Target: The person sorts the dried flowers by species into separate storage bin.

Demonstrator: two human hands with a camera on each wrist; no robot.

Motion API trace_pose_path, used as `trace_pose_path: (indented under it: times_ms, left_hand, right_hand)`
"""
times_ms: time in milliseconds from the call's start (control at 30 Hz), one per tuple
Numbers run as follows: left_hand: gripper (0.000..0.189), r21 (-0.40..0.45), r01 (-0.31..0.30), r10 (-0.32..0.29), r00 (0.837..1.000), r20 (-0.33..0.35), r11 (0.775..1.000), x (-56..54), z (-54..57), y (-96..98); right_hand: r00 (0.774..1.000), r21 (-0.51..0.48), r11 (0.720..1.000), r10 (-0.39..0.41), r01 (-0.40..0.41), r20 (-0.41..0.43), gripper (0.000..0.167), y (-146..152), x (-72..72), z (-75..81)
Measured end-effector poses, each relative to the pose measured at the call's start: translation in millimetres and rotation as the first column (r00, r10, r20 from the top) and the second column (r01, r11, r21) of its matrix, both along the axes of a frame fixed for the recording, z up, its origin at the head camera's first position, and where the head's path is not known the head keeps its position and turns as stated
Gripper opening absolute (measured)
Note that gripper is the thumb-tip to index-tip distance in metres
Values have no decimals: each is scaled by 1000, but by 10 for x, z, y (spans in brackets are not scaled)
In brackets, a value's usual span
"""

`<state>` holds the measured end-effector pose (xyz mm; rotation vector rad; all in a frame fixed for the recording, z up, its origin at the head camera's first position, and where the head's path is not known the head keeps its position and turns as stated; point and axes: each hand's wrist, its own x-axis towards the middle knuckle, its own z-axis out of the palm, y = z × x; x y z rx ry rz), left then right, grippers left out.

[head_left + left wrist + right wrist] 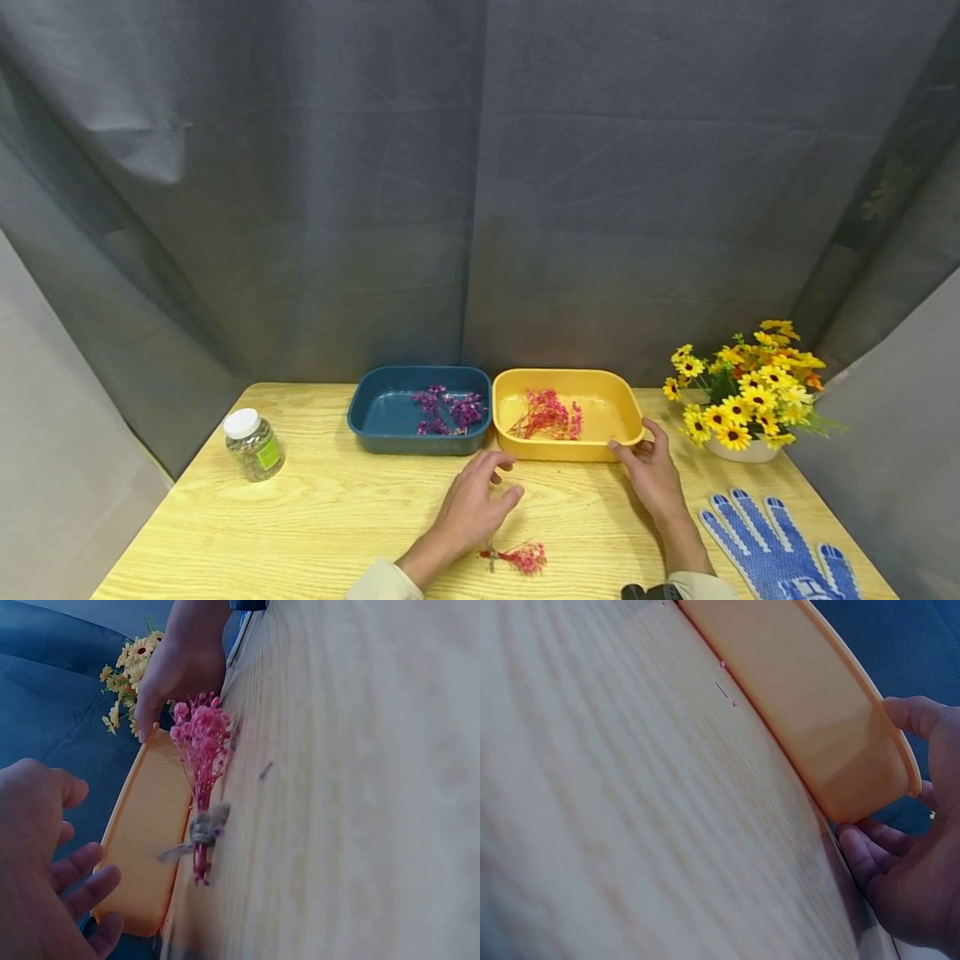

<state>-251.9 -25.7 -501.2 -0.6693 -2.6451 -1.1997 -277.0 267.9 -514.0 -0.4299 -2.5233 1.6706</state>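
My right hand [654, 471] grips the near right corner of a yellow plastic tray [551, 451]. In the right wrist view, its thumb lies on the tray's rim [855, 664] and the other fingers wrap the end wall low down. Pink dried flowers [551, 414] lie inside this tray. My left hand [472, 504] hovers over the table in front of the trays, holding nothing, its fingers spread and loosely bent. Below it, a small bunch of pink dried flowers [201, 750], tied with twine round its stems, lies on the wood.
Left of the yellow tray stands a dark blue tray [420, 444] with purple dried flowers [442, 410]. A white-lidded jar [255, 446] is at the left. On the right are a pot of yellow flowers [750, 400] and a blue-and-white glove [783, 546]. A grey curtain [465, 183] hangs behind.
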Motion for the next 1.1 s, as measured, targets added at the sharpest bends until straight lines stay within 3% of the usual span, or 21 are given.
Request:
trace_pose_path:
  times_ms: [200,600,900,1100]
  left_hand:
    - [35,-40,13,-12,1000,28,999,92,-38,-65]
    - [30,-99,51,-36,989,145,994,292,-44,-181]
    - [24,-208,105,-68,982,177,973,351,-53,-268]
    - [25,-231,148,-100,973,207,962,384,-41,-323]
  right_hand:
    - [1000,10,1000,-2,2,6,94,3,2,10]
    - [1000,9,1000,-10,10,19,93,-8,25,-14]
    - [1000,-1,1000,-4,4,20,95,-9,28,-6]
    - [1000,-2,1000,-3,3,23,94,-14,22,17]
